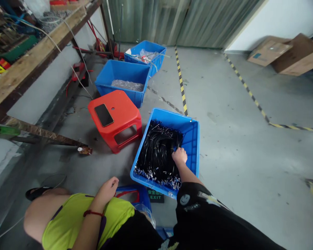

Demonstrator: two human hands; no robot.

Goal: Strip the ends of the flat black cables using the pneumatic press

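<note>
My right hand (pixel 179 155) reaches down into a blue plastic bin (pixel 192 139) on the floor. Its fingers are closed on a bunch of the black cables (pixel 156 152) that fill the bin; the cables have small metal ends along the near side. My left hand (pixel 108 189) rests on my knee in yellow-green shorts. It is loosely curled, with nothing visible in it, and a red band circles the wrist.
A red plastic stool (pixel 120 121) with a dark phone (pixel 103 115) on top stands left of the bin. Two more blue bins (pixel 122 74) (pixel 146 48) sit behind it. A wooden workbench (pixel 28 66) runs along the left. Cardboard boxes (pixel 287 53) lie far right.
</note>
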